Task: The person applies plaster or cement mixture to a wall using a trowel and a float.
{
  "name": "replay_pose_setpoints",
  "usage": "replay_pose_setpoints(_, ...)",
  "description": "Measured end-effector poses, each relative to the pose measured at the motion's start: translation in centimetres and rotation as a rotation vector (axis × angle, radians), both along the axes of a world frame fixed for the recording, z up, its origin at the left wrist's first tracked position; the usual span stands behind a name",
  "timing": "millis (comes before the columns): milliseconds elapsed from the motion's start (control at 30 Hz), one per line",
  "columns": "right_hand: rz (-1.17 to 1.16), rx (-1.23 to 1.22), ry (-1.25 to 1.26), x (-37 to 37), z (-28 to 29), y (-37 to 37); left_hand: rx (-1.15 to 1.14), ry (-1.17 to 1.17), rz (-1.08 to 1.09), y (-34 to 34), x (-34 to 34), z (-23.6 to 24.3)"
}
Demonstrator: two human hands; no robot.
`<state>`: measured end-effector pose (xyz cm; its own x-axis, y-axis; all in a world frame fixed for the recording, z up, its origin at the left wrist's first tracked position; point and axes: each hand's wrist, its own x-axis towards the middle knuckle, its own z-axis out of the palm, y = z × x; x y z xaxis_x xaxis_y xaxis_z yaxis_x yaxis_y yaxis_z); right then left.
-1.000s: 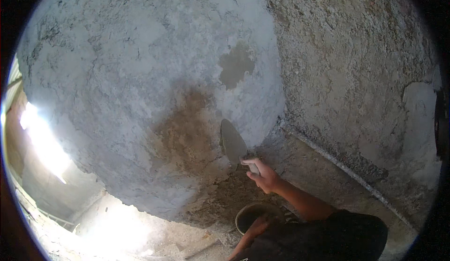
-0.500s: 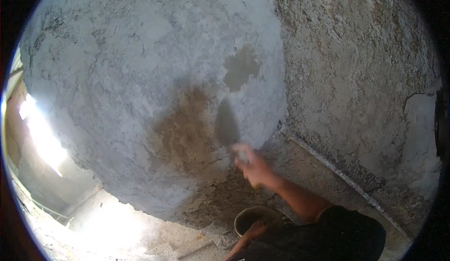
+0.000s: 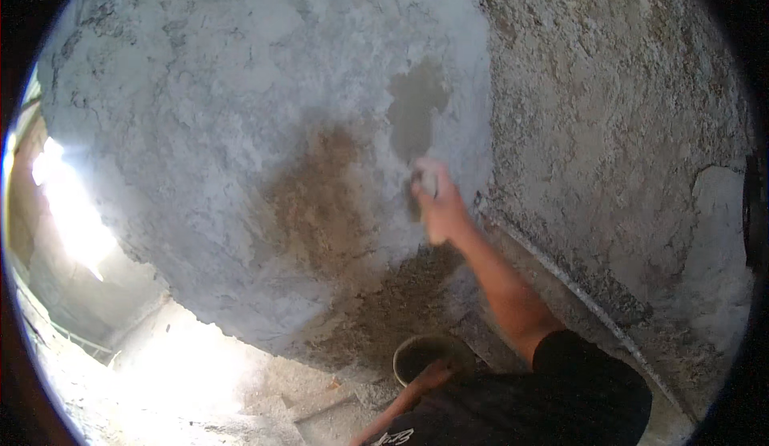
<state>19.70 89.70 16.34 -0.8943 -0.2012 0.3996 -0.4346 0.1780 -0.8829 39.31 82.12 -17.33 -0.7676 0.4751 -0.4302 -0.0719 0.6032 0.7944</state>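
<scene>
My right hand (image 3: 442, 202), a little blurred, is closed round the handle of a pointed trowel. The grey trowel blade (image 3: 411, 132) points up the wall, flat on or very close to its surface. Just above, the blade merges with a patch of darker wet mortar (image 3: 420, 86) on the pale plastered wall (image 3: 240, 70). Low in the picture my left hand (image 3: 435, 375) is closed at the near rim of a round bucket (image 3: 403, 354); its fingertips are partly hidden. The bucket's inside looks dark, and its contents cannot be made out.
A brownish bare patch (image 3: 320, 198) marks the plaster left of the trowel. On the right stands a rougher wall (image 3: 601, 86), meeting the plastered one at a corner. A pale pole (image 3: 585, 294) slants down there. Bright rubble-strewn ground (image 3: 192, 358) lies at lower left.
My right hand has moved up the wall with the trowel, and the blade has reached the wet mortar patch. The left hand stays at the bucket and shows more plainly.
</scene>
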Motion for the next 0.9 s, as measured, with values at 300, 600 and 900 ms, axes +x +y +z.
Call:
replay_pose_setpoints(300,0.42,0.228,0.362,6.1,-6.5,1.9,0.013,0.033,0.085,0.4,0.4,-0.9)
replay_pose_setpoints(600,0.137,0.097,-0.178,-0.7,0.0,2.5,-0.044,-0.091,0.094,1.1,1.5,4.4)
replay_pose_setpoints(900,0.582,0.516,-0.153,8.6,-12.0,10.7,0.081,-0.005,0.236,0.4,2.8,3.3)
